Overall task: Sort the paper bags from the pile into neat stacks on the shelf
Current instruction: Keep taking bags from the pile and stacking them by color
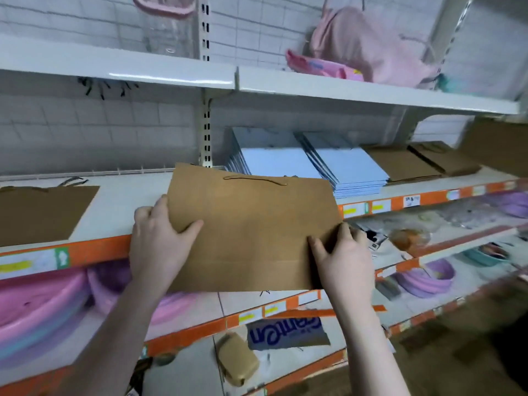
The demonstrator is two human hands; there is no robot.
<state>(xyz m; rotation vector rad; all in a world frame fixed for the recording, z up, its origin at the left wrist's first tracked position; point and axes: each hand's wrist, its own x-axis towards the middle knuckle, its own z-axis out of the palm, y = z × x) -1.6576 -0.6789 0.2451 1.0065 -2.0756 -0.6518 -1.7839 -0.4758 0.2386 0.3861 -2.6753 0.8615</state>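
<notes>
1. Shop shelving, white boards with orange price strips, against a white wire-grid back wall; middle shelf at hand level.
2. Held flat in front of that shelf's edge: brown paper bag, folded, cord handle lying across its far part, far end over the shelf board, near end out over the lower tiers.
3. Gripped on its left edge by the left hand, thumb curled on top of the paper, fingers hidden beneath.
4. Gripped on its right near corner by the right hand, thumb pressed on the top face, fingers wrapped round the edge.
5. Lying flat at the left end of the same shelf, well apart from the held bag: another brown bag, dark cord handles poking out behind it.
6. Stacked behind and right of the held bag: two piles of light blue bags, side by side and touching, slightly fanned.
7. Further right on the shelf: two low stacks of brown bags, just beside the blue ones.
8. Up on the top shelf: pink fabric bag and a pink-rimmed clear container, blurred.
9. Below, on the lower tiers: pink and purple plastic basins at left, more purple and teal bowls at right, a blue printed pack and a tan lidded box.
</notes>
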